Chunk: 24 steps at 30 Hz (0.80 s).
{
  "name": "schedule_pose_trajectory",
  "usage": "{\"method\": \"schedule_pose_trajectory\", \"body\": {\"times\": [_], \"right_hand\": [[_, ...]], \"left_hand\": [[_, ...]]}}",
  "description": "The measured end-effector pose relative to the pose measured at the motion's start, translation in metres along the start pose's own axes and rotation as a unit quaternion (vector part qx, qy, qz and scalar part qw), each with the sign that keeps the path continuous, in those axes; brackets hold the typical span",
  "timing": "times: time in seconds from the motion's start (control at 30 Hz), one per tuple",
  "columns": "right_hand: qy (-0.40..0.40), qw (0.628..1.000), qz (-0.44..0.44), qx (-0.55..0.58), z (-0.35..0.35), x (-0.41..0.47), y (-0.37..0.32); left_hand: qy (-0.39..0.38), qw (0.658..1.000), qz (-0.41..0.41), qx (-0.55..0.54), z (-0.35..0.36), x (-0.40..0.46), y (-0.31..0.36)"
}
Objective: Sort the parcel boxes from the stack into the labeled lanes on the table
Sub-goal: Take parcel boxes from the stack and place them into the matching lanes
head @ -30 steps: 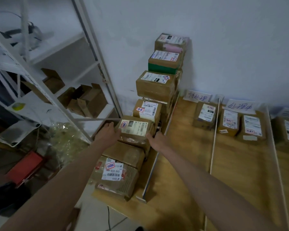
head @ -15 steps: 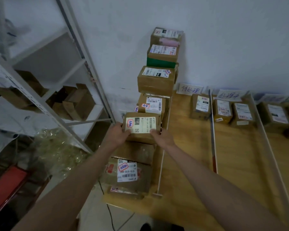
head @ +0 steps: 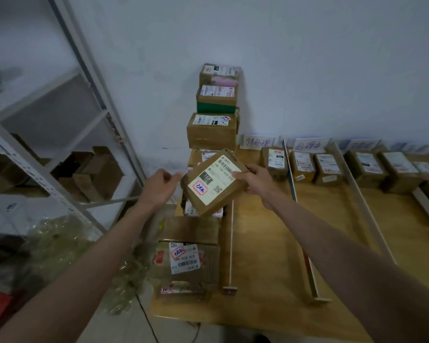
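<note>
Wooden table (head: 270,280) fills the lower right, with bare lane floor running from about 6 o'clock up toward 1 o'clock between thin white dividers (head: 231,243), so there's free room on that side. At 7 o'clock a taped box (head: 187,263) sits at the table's near left edge, crinkly plastic wrap (head: 60,243) just beside it. Dead center, the right hand (head: 254,178) grips a tilted parcel (head: 214,184) by its right edge, lifted clear above the pile. Left hand (head: 160,186) is at 9 o'clock of it, fingers loosely curled, holding nothing. Behind, the stack (head: 214,115) climbs against the white wall (head: 307,58) at 12. Sorted boxes (head: 302,167) line the lanes at 2 o'clock under handwritten signs (head: 258,141). Metal shelving (head: 60,144) stands at 10.
</note>
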State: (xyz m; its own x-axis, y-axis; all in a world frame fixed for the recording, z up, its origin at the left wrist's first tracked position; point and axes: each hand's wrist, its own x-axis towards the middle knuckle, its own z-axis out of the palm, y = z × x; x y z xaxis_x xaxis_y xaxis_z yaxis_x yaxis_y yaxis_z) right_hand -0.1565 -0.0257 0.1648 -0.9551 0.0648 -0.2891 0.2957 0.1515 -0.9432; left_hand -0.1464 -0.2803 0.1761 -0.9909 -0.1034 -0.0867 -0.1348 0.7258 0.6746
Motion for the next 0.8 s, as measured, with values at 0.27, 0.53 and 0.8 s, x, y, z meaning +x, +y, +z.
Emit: {"method": "schedule_pose_trajectory", "body": {"times": [0.27, 0.53, 0.8], "right_hand": [[-0.054, 0.997, 0.033, -0.040, -0.022, -0.005, -0.019], [0.051, 0.997, 0.049, 0.004, -0.030, -0.012, 0.001], [0.054, 0.992, 0.111, 0.017, -0.046, -0.041, 0.026]], "left_hand": [[-0.290, 0.955, -0.017, -0.051, 0.022, 0.005, 0.029], [-0.257, 0.960, -0.001, -0.113, 0.049, 0.002, 0.050], [-0.269, 0.960, -0.033, -0.076, 0.087, -0.004, 0.090]]}}
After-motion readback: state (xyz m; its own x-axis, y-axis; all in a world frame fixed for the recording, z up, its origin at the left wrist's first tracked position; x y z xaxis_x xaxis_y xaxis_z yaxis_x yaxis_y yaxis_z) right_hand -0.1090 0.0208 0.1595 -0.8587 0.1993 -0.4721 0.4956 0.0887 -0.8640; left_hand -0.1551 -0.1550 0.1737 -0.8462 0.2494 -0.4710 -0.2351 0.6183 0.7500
